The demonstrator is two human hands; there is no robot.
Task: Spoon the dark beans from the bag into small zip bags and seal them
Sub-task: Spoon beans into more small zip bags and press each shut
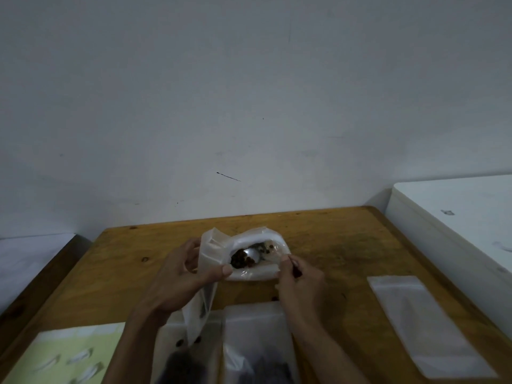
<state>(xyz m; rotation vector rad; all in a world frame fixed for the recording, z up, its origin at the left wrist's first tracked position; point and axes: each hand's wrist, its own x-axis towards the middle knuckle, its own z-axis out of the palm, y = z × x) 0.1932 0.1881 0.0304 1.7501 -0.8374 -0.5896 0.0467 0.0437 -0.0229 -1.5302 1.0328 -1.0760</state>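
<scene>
Your left hand grips the crinkly white bag open, your right hand pinches the spoon inside it, resting on glossy dark beans.

We've got one view only: the head camera, worn, looking forward and down across the wooden table toward its far edge and the wall behind. Wide-angle, so the wall fills the upper half and the table's edges bow. We're close in: both forearms enter from the bottom edge, the left hand and right hand sit just below frame centre. The table's near edge is cut off. No second view to overlap.
</scene>
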